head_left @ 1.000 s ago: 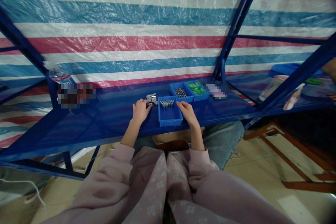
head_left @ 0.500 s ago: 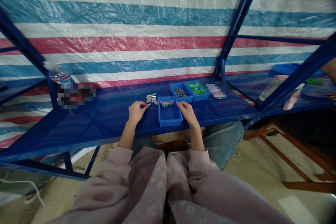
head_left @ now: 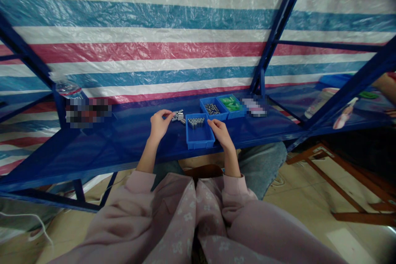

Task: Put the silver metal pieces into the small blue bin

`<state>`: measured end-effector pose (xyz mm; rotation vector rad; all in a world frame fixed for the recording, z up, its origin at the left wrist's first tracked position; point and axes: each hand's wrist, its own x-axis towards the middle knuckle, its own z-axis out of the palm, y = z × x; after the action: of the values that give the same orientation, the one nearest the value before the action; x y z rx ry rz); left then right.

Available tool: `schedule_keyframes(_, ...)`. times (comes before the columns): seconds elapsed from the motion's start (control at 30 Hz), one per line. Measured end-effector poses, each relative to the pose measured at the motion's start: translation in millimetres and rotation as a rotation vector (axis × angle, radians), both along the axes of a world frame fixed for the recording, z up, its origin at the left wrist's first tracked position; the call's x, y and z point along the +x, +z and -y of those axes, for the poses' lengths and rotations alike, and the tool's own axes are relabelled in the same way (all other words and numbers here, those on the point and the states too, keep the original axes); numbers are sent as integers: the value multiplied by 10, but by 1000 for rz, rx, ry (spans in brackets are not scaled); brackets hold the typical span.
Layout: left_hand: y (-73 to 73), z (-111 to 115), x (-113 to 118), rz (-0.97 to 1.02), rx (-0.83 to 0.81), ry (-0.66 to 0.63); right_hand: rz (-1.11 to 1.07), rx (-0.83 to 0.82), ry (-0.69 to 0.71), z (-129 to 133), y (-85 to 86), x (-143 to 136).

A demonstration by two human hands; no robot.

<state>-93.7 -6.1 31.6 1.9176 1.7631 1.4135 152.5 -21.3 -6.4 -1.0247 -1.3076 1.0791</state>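
At the left edge of a small pile of silvery metal cylinders [head_left: 180, 114], my left hand [head_left: 159, 125] has thumb and fingers pinched on one of them, though the fingertips partly hide it. My right hand [head_left: 220, 131] grips the right rim of a blue plastic bin [head_left: 199, 143] between thumb and bent fingers. Inside that bin, similar metal cylinders [head_left: 196, 122] stand upright in rows along its far end, while the near part of its floor is bare. The bin rests on a blue shelf [head_left: 130, 140] at the shelf's front edge.
Behind the bin sit a blue bin of small metal parts [head_left: 212, 109] and a blue bin of green pieces [head_left: 230, 103]. A bottle [head_left: 69, 90] stands far left. Blue frame posts [head_left: 272, 45] rise at both sides. Another person's arm [head_left: 385, 86] shows at far right.
My left hand has moved slightly away from me, from the near side of the pile to its left edge. My right hand stays on the bin's rim.
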Motion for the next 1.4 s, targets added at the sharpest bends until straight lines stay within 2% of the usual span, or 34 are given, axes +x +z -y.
schedule_keyframes(0.13, 262, 59, 298, 28, 66, -263, 8, -2, 0, 1, -4, 1)
schedule_keyframes(0.23, 320, 74, 534, -189, 42, -441, 8, 1, 5, 0, -6, 5)
schedule_keyframes(0.3, 293, 58, 656, -378, 15, -477, 7, 10, 7, -3, -8, 6)
schedule_keyframes(0.4, 218, 16, 756, -579, -5, -454, 13, 20, 2, -5, -8, 6)
schedule_keyframes(0.53, 166, -22, 778, -714, -28, -426, 12, 9, 2, 2, 0, 1)
schedule_keyframes(0.97, 127, -33, 802, -826, -58, -371, 18, 8, -2, 5, 5, -8)
schedule_keyframes(1.07, 123, -19, 799, -793, -53, -376, 5, 12, 1, 5, 7, -11)
schedule_keyframes(1.2, 128, 3, 762, -601, -36, -347, 3, -7, 3, 5, 10, -6)
schedule_keyframes(1.3, 81, -37, 626, -429, 26, -236, 9, -7, 0, 8, 10, -1)
schedule_keyframes(1.4, -33, -121, 393, -326, 17, -38, 8, 1, -3, 15, 11, 0)
